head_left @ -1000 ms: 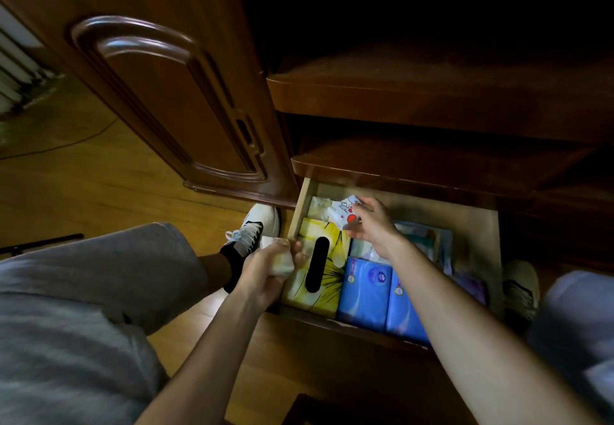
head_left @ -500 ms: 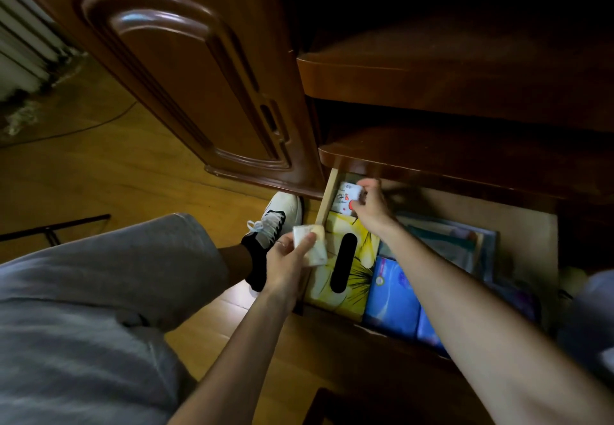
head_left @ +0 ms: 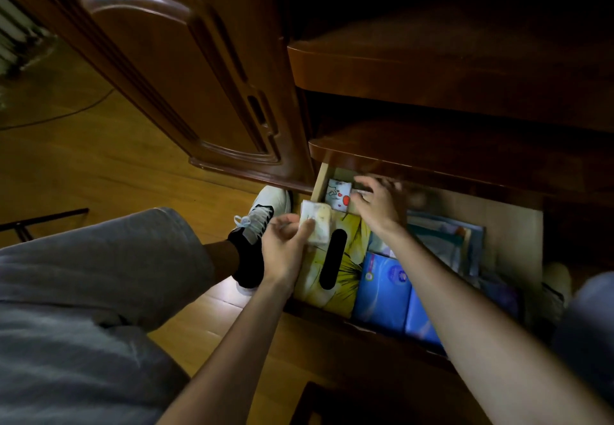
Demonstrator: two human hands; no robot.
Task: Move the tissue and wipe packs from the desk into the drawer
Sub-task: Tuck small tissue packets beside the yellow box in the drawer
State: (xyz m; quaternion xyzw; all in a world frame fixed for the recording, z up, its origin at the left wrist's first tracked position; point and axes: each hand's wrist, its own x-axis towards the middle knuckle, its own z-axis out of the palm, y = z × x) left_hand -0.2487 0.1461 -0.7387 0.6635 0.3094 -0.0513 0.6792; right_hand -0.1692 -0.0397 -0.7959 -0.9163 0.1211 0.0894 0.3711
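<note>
Over the open drawer (head_left: 320, 181), left hand (head_left: 285, 248) fingers clamped on a pale crinkled pack (head_left: 315, 227); right hand (head_left: 377, 203) fingers spread.

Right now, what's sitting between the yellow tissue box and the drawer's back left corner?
In the head view, a small white pack with red hearts fills that gap behind the yellow tissue box, beside the right hand.

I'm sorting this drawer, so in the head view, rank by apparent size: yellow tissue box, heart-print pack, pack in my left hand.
1. yellow tissue box, clearly largest.
2-3. heart-print pack and pack in the left hand: look alike, and fingers cover part of the held one; not ranked.
</note>
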